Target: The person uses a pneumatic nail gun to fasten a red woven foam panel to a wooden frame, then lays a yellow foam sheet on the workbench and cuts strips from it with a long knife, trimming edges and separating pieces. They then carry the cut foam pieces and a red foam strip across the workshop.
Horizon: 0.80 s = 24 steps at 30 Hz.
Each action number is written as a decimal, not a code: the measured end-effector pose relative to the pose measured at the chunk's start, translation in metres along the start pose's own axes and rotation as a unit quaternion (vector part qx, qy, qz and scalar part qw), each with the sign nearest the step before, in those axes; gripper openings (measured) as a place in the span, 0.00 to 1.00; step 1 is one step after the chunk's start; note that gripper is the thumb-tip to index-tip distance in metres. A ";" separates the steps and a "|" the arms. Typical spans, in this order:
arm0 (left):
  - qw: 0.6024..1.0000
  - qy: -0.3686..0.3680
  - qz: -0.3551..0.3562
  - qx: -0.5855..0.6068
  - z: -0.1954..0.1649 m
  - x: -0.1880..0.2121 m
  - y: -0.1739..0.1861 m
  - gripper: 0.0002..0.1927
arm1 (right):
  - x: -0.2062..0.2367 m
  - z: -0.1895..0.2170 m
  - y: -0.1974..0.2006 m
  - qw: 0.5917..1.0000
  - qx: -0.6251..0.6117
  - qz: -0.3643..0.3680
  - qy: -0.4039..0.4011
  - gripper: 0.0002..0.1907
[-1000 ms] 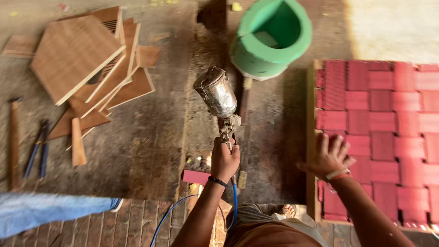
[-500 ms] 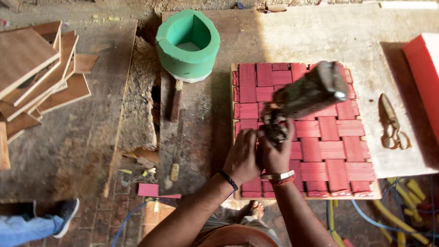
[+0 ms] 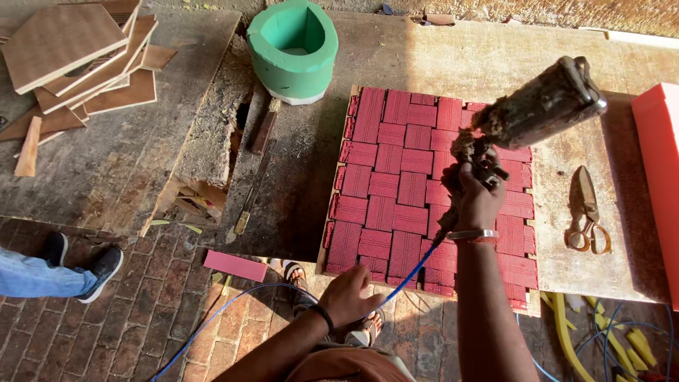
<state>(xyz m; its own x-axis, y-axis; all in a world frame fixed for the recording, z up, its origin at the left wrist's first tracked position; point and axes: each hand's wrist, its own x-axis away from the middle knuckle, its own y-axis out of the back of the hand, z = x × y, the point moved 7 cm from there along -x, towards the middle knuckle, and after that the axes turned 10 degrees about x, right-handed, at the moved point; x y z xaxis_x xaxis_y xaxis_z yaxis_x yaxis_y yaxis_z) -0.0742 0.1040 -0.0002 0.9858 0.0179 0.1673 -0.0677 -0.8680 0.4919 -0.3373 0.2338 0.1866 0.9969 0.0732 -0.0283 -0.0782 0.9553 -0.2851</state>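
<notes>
My right hand (image 3: 479, 197) grips a grimy spray gun (image 3: 535, 111) with a metal cup, held tilted over a board covered with red ribbed square pads (image 3: 407, 191). A blue hose (image 3: 233, 303) runs from the gun down past my knees. My left hand (image 3: 348, 296) hangs near the board's front edge with its fingers curled, holding nothing that I can see.
A green foam ring (image 3: 292, 48) stands behind the board. Old scissors (image 3: 585, 211) lie to the right, beside a red foam slab (image 3: 658, 170). Stacked plywood pieces (image 3: 74, 53) sit at far left. Another person's shoes and jeans leg (image 3: 49, 267) are on the brick floor.
The spray gun passed from my left hand to my right. Both hands held it half a second ago; now the left has dropped to the board's front edge. The view shifted right.
</notes>
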 end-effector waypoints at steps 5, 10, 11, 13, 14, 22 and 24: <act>0.943 0.106 0.190 0.253 -0.005 -0.026 0.003 0.30 | -0.020 0.012 -0.019 1.000 -0.019 -0.021 -0.003 0.18; 0.961 0.196 0.111 0.163 0.050 0.051 0.079 0.27 | -0.037 0.046 0.022 0.995 0.099 0.016 0.005 0.13; 0.971 0.173 0.075 0.146 0.050 0.054 0.091 0.26 | -0.030 0.047 0.035 0.990 0.138 0.017 0.006 0.15; 0.983 0.180 -0.018 0.035 0.049 0.051 0.114 0.23 | -0.008 0.034 0.055 0.979 0.199 0.024 -0.026 0.17; 0.980 0.184 -0.067 -0.019 0.044 0.048 0.124 0.23 | 0.008 0.021 0.061 0.973 0.221 0.032 -0.060 0.18; 0.972 0.182 -0.145 0.023 0.008 0.021 0.164 0.20 | 0.056 0.011 0.041 0.963 0.267 0.042 -0.010 0.25; 0.968 0.204 -0.141 0.026 0.009 0.022 0.166 0.20 | 0.056 0.031 0.039 0.959 0.281 0.030 0.015 0.23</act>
<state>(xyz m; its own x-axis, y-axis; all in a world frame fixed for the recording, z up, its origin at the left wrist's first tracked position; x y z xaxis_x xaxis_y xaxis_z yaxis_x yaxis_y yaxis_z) -0.0626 -0.0444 0.0776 0.8205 0.4429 0.3614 0.2131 -0.8237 0.5255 -0.2844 0.2843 0.2034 0.9894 0.1328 -0.0591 -0.1113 0.9537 0.2795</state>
